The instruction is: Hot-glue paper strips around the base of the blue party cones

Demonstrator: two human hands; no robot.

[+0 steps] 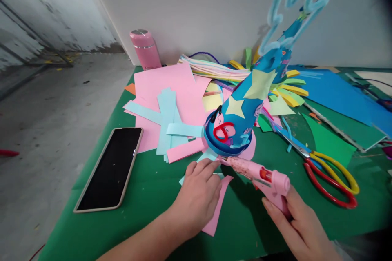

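Note:
A blue paper cone hat [245, 124] leans to the right, with pale yellow stars [235, 107] and a red pipe-cleaner loop [216, 133] on it. Pink and light blue paper strips [185, 129] fan out from its rim. My left hand [200, 189] is closed at the near edge of the rim, its fingertips pressing a light blue strip [208, 155] there. Under that hand lies a pink strip [218, 212]. My right hand [301, 224] grips a pink hot glue gun [259, 173], whose nozzle touches the strips beside my left fingertips.
A phone [110, 169] lies at the left on the green tabletop [147, 208]. Scissors [329, 175] with red and yellow handles are at the right. Behind stand a pink bottle [146, 51] and a second decorated cone [284, 55], near pink sheets [165, 75] and pipe cleaners [214, 68].

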